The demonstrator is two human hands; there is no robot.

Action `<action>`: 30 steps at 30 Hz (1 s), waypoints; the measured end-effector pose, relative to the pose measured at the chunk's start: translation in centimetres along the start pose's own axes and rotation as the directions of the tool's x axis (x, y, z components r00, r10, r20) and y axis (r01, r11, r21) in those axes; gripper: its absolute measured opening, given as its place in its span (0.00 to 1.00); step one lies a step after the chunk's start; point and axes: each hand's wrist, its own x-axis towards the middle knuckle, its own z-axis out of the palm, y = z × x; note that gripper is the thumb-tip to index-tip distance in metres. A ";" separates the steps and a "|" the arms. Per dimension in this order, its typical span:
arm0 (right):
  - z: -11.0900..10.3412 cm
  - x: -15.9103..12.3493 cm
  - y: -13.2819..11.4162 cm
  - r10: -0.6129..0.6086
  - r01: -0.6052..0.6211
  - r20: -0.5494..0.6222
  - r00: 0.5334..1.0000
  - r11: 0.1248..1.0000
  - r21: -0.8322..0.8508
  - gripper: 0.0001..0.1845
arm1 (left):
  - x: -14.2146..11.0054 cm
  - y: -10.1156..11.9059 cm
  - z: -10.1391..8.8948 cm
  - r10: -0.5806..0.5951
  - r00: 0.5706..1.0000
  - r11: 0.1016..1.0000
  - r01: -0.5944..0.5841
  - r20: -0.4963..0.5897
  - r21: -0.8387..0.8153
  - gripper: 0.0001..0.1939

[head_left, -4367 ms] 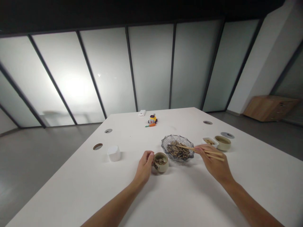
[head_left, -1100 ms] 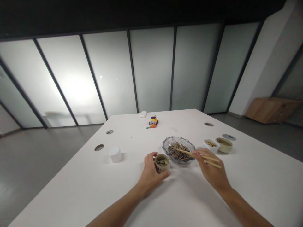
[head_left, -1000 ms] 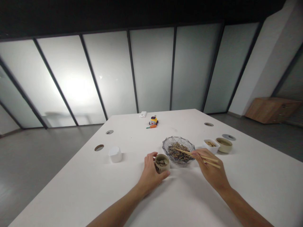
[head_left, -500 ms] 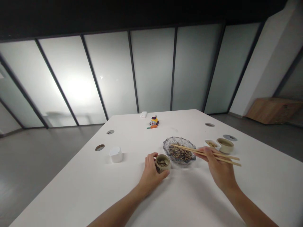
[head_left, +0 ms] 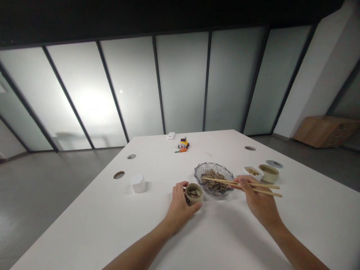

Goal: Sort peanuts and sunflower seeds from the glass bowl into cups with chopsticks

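My left hand (head_left: 181, 200) is wrapped round a small olive-coloured cup (head_left: 199, 199) that stands on the white table. Some seeds (head_left: 194, 193) that look like sunflower seeds lie inside the cup. A pair of wooden chopsticks (head_left: 266, 186) is gripped in my right hand (head_left: 258, 198), and their tips reach over a clear, scalloped glass bowl (head_left: 198, 171). Many more striped seeds (head_left: 218, 182) fill this bowl, just right of the cup. Whether the tips pinch a seed is too small to tell.
Beyond my right hand stand a white dish (head_left: 260, 176) with pale pieces and an olive bowl (head_left: 272, 175). A white lidded box (head_left: 137, 184) sits at left. Farther back are a toy car (head_left: 184, 143), a toy carrot (head_left: 182, 150) and a white device (head_left: 171, 136). Round holes pierce the table (head_left: 157, 225).
The chopsticks' rear ends have moved slightly left and up, and the tips have come a little lower in the glass bowl. My left hand keeps its hold on the cup.
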 end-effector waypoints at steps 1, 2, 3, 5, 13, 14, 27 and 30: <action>-0.1 0.1 0.0 -0.073 0.073 -0.002 0.997 0.993 -0.094 0.24 | 0.0 0.0 0.0 -0.003 1.000 1.000 0.003 0.001 0.001 0.34; -0.2 0.1 -0.1 -0.140 0.141 0.015 0.990 0.976 -0.164 0.23 | 0.0 0.0 0.0 -0.005 1.000 1.000 0.005 0.001 0.004 0.34; -0.2 0.1 0.0 -0.196 0.200 0.041 0.980 0.959 -0.203 0.21 | 0.0 0.0 0.0 -0.005 1.000 1.000 0.005 0.004 0.007 0.34; -0.1 -0.1 0.2 -0.267 0.281 0.095 0.959 0.936 -0.212 0.17 | 0.1 0.1 0.0 -0.005 1.000 1.000 0.005 0.006 0.012 0.34; -0.1 -0.2 1.0 -0.344 0.373 0.172 0.923 0.910 -0.184 0.10 | 0.1 0.0 0.1 0.012 1.000 1.000 -0.012 -0.008 0.013 0.33; -0.1 -0.2 0.9 -0.352 0.381 0.173 0.920 0.905 -0.188 0.10 | 0.1 0.0 0.1 0.014 1.000 1.000 -0.014 -0.008 0.014 0.33; -0.2 -0.4 0.3 -0.354 0.386 0.213 0.911 0.912 -0.135 0.09 | 0.1 0.3 0.0 0.011 1.000 1.000 -0.011 0.002 0.018 0.32; -0.3 -0.2 0.2 -0.321 0.342 0.147 0.936 0.927 -0.153 0.12 | 0.1 0.3 0.0 0.011 1.000 1.000 -0.011 0.003 0.013 0.32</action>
